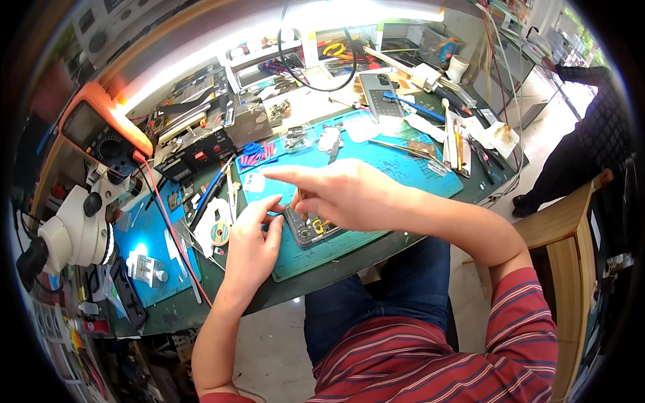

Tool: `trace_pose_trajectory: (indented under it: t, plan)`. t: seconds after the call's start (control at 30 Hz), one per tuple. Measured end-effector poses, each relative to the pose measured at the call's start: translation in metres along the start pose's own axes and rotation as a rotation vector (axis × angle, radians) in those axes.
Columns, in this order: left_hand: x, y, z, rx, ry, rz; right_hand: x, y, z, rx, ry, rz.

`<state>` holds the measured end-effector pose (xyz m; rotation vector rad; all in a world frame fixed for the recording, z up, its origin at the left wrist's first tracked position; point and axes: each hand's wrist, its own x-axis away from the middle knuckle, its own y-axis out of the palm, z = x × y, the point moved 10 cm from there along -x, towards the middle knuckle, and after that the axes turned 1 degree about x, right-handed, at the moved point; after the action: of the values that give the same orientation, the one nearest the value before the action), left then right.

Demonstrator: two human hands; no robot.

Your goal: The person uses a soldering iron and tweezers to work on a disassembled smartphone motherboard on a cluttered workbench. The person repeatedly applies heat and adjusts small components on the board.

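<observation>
An opened dark phone [310, 232], with small yellow parts inside, lies on the teal work mat [295, 265] in the head view. My right hand [349, 195] is over it, index finger stretched out to the left and the other fingers curled down toward the phone; whatever is between them is hidden. At the phone's left, my left hand [255, 235] has its fingers loosely curved and apart, with nothing visible in it. Blue and pink small tools [257, 156] lie above my hands, and a solder wick spool [219, 232] sits left of my left hand.
An orange multimeter [101, 131], microscope head [74, 235] and metal clamp [144, 269] stand at left. Tweezers, pliers [484, 158] and another phone [376, 94] crowd the bench's back and right. A lamp tube [168, 67] spans the back. A person [584, 134] stands beyond a wooden cabinet [551, 221].
</observation>
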<state>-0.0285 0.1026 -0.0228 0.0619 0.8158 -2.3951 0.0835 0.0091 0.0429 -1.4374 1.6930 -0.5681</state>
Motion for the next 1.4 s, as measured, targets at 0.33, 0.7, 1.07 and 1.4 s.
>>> trace_pose_trajectory:
  t: [0.33, 0.7, 1.07, 1.4]
  plan:
    - [-0.058, 0.018, 0.003, -0.252, 0.171, -0.076, 0.034, -0.064, 0.101, -0.331, 0.308, 0.494]
    - [-0.059, 0.033, 0.016, -0.432, 0.399, -0.138, 0.054, -0.089, 0.12, -0.376, 0.297, 0.594]
    - [-0.073, 0.052, 0.037, 0.424, -0.059, -0.163, 0.068, -0.089, 0.089, -0.611, 0.193, 0.563]
    - [-0.08, 0.08, 0.085, 0.054, 0.18, -0.16, 0.091, -0.104, 0.076, -0.48, 0.228, 0.513]
